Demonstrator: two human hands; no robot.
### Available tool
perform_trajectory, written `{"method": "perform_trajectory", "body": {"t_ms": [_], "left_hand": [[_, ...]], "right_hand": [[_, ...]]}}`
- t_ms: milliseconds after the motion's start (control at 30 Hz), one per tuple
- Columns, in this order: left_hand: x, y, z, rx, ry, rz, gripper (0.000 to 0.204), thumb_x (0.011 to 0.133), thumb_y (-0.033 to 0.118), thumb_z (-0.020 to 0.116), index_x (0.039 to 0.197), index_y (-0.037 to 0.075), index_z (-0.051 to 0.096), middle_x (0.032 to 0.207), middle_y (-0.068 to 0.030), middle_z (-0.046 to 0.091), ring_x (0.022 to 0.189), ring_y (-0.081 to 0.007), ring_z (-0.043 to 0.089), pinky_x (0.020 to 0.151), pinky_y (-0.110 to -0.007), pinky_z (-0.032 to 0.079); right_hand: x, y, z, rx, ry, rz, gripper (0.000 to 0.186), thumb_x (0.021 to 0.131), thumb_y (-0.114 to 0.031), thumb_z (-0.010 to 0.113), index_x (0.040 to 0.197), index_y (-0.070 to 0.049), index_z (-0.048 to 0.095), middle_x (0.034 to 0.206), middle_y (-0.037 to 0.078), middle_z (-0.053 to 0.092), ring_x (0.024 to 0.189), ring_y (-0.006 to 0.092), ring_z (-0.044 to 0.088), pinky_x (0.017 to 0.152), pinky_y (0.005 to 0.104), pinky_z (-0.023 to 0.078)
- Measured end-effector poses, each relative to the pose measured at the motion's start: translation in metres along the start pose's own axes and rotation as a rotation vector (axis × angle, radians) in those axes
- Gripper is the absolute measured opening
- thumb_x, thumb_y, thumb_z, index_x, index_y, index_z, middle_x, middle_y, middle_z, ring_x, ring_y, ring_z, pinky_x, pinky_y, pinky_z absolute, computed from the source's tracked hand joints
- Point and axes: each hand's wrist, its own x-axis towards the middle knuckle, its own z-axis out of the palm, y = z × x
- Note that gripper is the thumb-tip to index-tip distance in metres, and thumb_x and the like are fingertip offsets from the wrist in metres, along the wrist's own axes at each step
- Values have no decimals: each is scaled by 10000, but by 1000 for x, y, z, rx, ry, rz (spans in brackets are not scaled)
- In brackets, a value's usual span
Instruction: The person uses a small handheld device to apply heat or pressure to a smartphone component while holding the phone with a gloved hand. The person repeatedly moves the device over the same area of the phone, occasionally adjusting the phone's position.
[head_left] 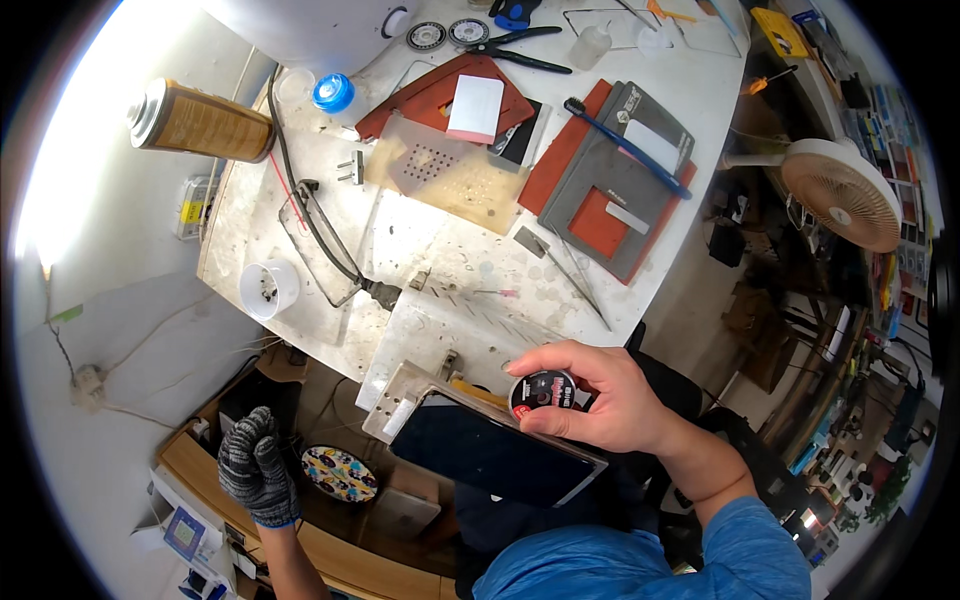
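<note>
My right hand point(610, 400) grips a small round black spool point(545, 395) with red and white marking, over the edge of a dark screen panel point(470, 450) with a pale frame. The panel sits on a metal fixture point(485, 320) at the bench's front edge. My left hand point(255, 465), in a grey knitted glove, is raised off to the lower left, apart from the panel, fingers curled closed; whether anything thin is inside them is hidden.
The white bench point(380, 240) holds a spray can point(200, 120), a small cup point(268, 289), cables, grey and red mats point(560, 210), a brush, tweezers point(575, 285) and pliers point(515, 50). A white fan point(838, 200) stands right. A patterned round seat point(338, 473) is below.
</note>
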Motion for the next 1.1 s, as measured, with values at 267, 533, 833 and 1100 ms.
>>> {"method": "perform_trajectory", "body": {"t_ms": [267,533,833,1100], "left_hand": [[0,4,-1,-34,-9,-33,246,935,211,607,931,-33,636,906,-139,679,849,-227,657,772,-339,543],[1,5,1,-87,-45,-17,242,966,197,556,990,-31,635,952,-107,667,841,-179,632,762,-302,524],[8,21,4,-24,-91,20,291,972,246,546,954,-31,630,894,-97,658,795,-176,613,736,-305,510],[13,32,10,41,-98,46,296,971,256,544,897,-20,620,836,-99,644,753,-189,599,709,-323,496]], "right_hand": [[-3,5,-3,-23,0,-59,387,806,-246,770,1134,-92,633,991,35,681,641,92,585,602,231,475],[-9,0,-8,-20,-27,-20,391,773,-213,798,1101,-69,640,1018,71,687,823,154,665,732,255,520],[-19,5,-11,-22,-13,-82,376,804,-214,769,1129,-84,632,1039,43,683,759,126,657,668,238,517],[-26,6,-14,-35,2,-91,386,795,-218,777,1131,-90,637,1007,40,688,759,129,663,661,243,521]]}}
